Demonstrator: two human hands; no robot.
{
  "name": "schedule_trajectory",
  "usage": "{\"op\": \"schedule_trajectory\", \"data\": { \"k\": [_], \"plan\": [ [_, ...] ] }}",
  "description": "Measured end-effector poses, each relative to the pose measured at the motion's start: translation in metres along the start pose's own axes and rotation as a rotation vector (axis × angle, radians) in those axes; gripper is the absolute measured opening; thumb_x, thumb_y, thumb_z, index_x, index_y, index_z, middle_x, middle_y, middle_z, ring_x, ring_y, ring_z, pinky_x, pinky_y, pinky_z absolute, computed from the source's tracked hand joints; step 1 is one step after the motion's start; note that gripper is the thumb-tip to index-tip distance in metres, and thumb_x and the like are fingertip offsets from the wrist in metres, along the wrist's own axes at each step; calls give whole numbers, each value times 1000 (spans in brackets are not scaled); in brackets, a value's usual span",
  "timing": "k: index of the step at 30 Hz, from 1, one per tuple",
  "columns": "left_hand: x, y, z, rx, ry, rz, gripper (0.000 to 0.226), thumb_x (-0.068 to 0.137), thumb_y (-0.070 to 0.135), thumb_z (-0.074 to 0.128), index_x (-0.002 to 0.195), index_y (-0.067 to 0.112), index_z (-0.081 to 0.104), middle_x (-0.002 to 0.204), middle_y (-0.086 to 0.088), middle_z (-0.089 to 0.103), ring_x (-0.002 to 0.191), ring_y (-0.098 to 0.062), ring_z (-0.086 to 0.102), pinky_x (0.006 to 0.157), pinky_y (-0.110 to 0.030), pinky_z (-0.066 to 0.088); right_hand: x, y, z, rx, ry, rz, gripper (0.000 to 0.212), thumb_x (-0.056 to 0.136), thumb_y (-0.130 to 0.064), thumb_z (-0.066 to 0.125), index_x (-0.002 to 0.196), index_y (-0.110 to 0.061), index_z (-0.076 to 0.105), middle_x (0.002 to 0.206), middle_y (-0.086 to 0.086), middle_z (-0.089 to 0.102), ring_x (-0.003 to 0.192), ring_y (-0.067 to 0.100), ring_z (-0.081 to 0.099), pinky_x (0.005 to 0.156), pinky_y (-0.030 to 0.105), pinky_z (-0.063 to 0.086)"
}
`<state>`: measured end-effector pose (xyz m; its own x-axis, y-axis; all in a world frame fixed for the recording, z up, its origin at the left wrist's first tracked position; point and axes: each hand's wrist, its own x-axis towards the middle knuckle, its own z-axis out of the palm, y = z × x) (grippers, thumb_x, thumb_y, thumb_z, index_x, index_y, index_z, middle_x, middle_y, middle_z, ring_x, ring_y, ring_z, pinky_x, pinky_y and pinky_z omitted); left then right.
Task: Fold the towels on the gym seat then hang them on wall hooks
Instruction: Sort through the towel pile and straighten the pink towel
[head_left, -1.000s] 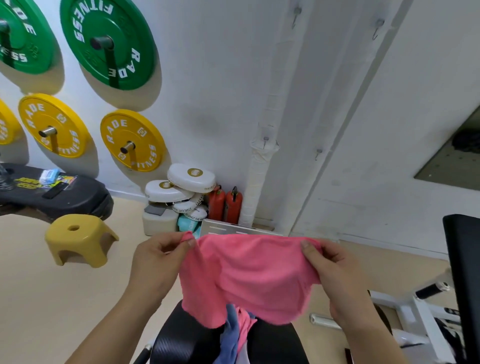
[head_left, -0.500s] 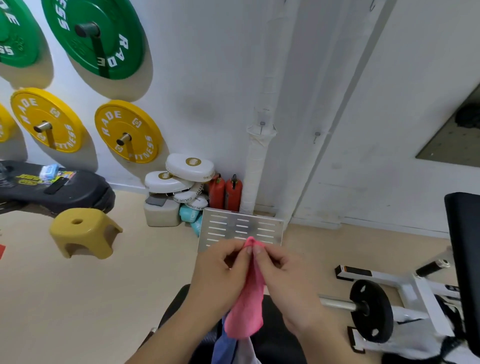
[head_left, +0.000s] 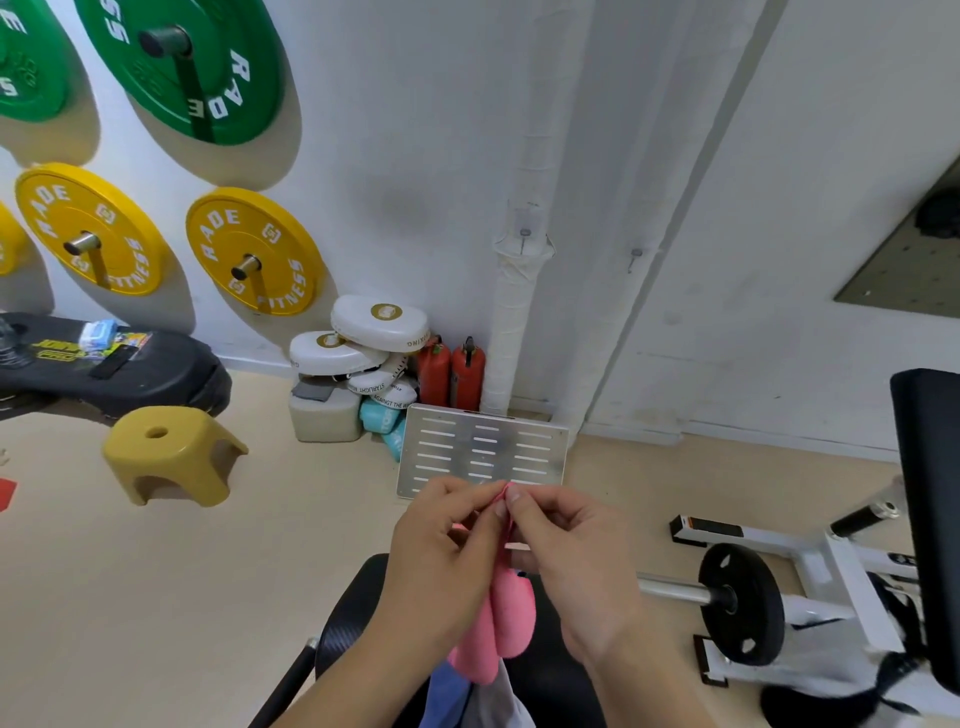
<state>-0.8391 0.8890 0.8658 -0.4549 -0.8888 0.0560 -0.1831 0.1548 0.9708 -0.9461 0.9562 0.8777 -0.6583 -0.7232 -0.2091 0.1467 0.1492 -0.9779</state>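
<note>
Both hands meet in front of the chest, the left hand (head_left: 441, 551) and the right hand (head_left: 571, 556) each pinching the top edge of the pink towel (head_left: 506, 613) between thumb and curled fingers, fingertips almost touching. The towel hangs folded in half above the black gym seat (head_left: 353, 618), where a blue and a white towel (head_left: 447, 696) lie. A small wall hook (head_left: 635, 257) shows on the white wall behind.

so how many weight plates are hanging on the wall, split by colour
green plates: 2
yellow plates: 3, one mostly cut off at the left edge
total: 5
</note>
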Motion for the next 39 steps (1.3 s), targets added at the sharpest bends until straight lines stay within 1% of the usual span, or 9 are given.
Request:
{"op": "schedule_trajectory", "data": {
  "k": [5, 10, 12, 16, 21, 25, 27, 32, 39],
  "plan": [
    [-1, -1, 2, -62, -52, -39, 25, 91, 15, 75, 104, 36, 81, 103, 18, 72, 97, -1, 70, 82, -18, 56, -2, 0, 6, -10, -45, 15, 28, 101, -17, 59, 84, -10, 80, 87, 18, 78, 91, 38, 75, 84, 59, 61],
    [14, 4, -10, -55, -51, -22, 30, 91, 1, 70, 94, 28, 82, 91, 15, 79, 89, -2, 73, 76, -16, 56, 0, -12, -3, 88, -106, 111, 20, 96, -14, 65, 91, -7, 82, 92, 15, 79, 93, 25, 77, 85, 41, 64],
    [23, 12, -20, -34, -108, -23, 28, 94, 2, 66, 92, 27, 80, 88, 14, 79, 85, 1, 71, 76, -13, 53, 8, -11, -13, -71, -88, 31, 14, 93, -14, 70, 98, -19, 82, 100, 7, 78, 103, 22, 73, 93, 40, 61],
    [44, 43, -47, -74, -280, 44, 20, 100, 2, 59, 99, 17, 73, 87, 8, 78, 85, -3, 71, 78, -15, 51, 22, -31, -25, -445, -288, -163, 48, 87, -15, 74, 123, -46, 67, 123, -24, 68, 118, -8, 60, 100, 15, 47],
    [59, 86, -75, -176, -352, 191, 13, 102, 3, 55, 106, 5, 67, 101, -10, 79, 101, -28, 74, 92, -38, 58, 33, -63, -30, -720, -455, -203, 39, 85, -15, 77, 93, -52, 69, 101, -31, 71, 94, -14, 63, 76, 1, 46],
    [63, 74, -80, -195, -155, 180, 16, 101, 6, 58, 105, 14, 71, 102, -6, 79, 103, -23, 73, 98, -43, 57, 36, -43, -42, -893, -435, -182, 8, 95, -26, 64, 94, -26, 73, 93, 2, 73, 81, 9, 67, 72, 24, 53],
    [62, 63, -79, -181, -89, 159, 20, 100, 6, 60, 101, 20, 73, 98, 0, 78, 99, -14, 72, 93, -34, 54, 36, -25, -51, -904, -353, -171, 20, 100, -30, 58, 88, -20, 70, 85, 8, 70, 80, 23, 64, 72, 37, 53],
    [65, 43, -73, -96, 48, 88, 22, 100, 9, 61, 98, 28, 73, 94, 11, 76, 90, 1, 67, 83, -18, 48, 34, -15, -72, -737, -305, -92, 13, 88, -25, 74, 82, -36, 76, 78, -11, 72, 73, 5, 64, 68, 22, 50],
    [66, 21, -69, -73, 49, 31, 22, 101, 11, 60, 98, 29, 72, 95, 12, 76, 87, 2, 66, 81, -25, 48, 41, -28, -116, -495, -298, 73, 30, 72, -17, 88, 97, -30, 77, 102, 8, 75, 98, 27, 71, 89, 43, 57]
  ]
}}
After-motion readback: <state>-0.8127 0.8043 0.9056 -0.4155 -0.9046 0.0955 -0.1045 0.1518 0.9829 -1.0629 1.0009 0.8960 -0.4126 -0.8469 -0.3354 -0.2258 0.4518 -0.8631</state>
